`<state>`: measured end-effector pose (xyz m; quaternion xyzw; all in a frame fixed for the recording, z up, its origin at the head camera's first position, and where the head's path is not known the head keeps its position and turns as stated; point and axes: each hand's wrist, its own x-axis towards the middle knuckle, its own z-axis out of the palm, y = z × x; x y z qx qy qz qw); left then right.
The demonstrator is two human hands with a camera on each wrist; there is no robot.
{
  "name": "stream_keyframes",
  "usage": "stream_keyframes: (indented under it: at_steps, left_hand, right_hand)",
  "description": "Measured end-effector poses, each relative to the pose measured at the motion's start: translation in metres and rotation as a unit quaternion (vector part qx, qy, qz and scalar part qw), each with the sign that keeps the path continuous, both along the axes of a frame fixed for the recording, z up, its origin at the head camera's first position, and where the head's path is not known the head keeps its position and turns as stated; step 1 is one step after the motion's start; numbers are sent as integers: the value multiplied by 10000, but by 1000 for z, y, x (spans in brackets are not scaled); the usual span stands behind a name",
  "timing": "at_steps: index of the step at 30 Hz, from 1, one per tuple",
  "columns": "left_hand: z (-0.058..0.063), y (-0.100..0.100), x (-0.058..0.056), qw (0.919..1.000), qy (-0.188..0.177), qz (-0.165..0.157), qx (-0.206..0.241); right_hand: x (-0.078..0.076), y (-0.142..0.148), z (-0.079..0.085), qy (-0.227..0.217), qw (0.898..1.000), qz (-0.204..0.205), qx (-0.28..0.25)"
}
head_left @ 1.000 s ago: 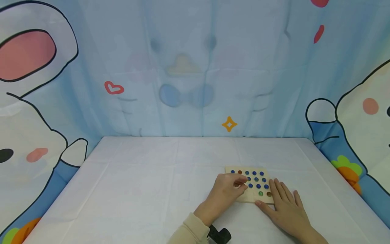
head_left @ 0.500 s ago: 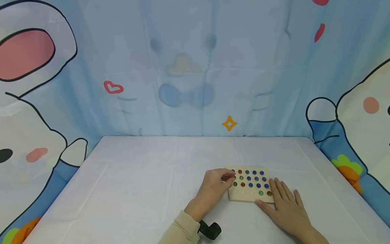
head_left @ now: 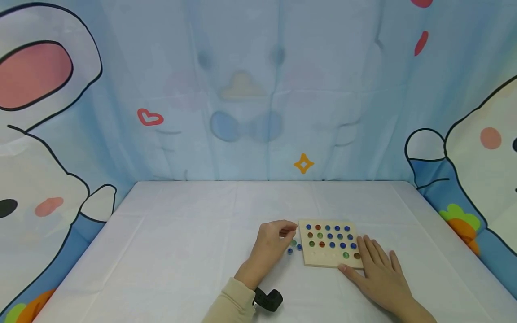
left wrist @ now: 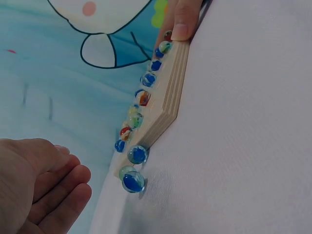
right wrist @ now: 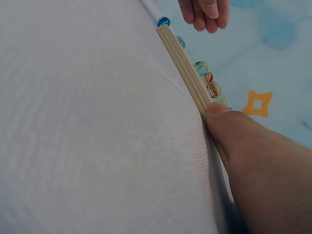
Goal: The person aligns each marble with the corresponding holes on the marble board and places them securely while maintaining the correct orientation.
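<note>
A wooden board (head_left: 327, 261) bearing rows of glass marbles (head_left: 332, 245) lies flat on the white table. Bare hollows show in its front row, left of a green marble (head_left: 345, 255). My left hand (head_left: 270, 242) is raised just off the board's left side, its fingers loosely bent, and nothing shows between thumb and fingers. Beside that hand, loose on the cloth, lie a green marble (head_left: 293, 243) and two blue marbles (head_left: 299, 247). With straight fingers along the right edge and its thumb at the front corner, my right hand (head_left: 381, 280) rests against the board.
White cloth (head_left: 181, 251) covers the table. A blue curtain (head_left: 242, 157) with cartoon figures hangs behind its far edge. A black wrist camera (head_left: 269, 300) sticks out from my left wrist.
My left hand has moved left from over the board to beyond its left edge, uncovering marbles on the board and the loose ones beside it. My right hand has stayed put.
</note>
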<state>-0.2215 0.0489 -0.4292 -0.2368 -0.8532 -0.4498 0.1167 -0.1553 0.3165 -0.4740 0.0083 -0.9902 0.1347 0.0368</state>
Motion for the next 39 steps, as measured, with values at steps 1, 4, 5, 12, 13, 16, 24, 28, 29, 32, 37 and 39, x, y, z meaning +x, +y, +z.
stream_keyframes:
  at_steps: [1,4,5,12,13,16,24,28,29,32,37,39]
  left_hand:
    - [-1,-1,0,10000,-31,24,-1]
    - [-3,-3,0,9999,-124,109,-21]
    - [-4,-4,1,9998,-137,128,-27]
    - [-9,-10,1,9995,-316,96,-1]
    - [-10,-11,1,9993,-365,70,8]
    - [-15,-12,0,9987,-508,-4,53]
    - [-23,-16,-3,9953,-876,-372,186]
    - [-25,-20,-5,9940,-903,-615,39]
    - [-25,-21,-6,9939,-885,-660,-40]
    - [-26,-23,-6,9934,-799,-781,-276]
    - [-26,-26,-7,9925,-580,-936,-534]
    - [-26,-26,-7,9921,-500,-975,-614]
  right_hand:
    - [0,0,0,0,10000,-3,4]
    - [0,0,0,-8,10000,-17,13]
    - [0,0,-1,-4,10000,-18,22]
    - [-1,1,-1,-20,10000,-22,21]
    - [-1,1,-1,-19,10000,-23,17]
    - [-1,0,-1,-21,10000,-33,14]
    - [-1,-2,-1,-2,10000,-24,-6]
    - [-3,-2,-1,2,10000,-7,-11]
    - [-3,-2,-1,-9,10000,0,-26]
    - [-4,-2,-1,-26,10000,22,-54]
    - [-4,-2,-1,-28,10000,39,-67]
    - [-4,-2,-1,-23,10000,40,-66]
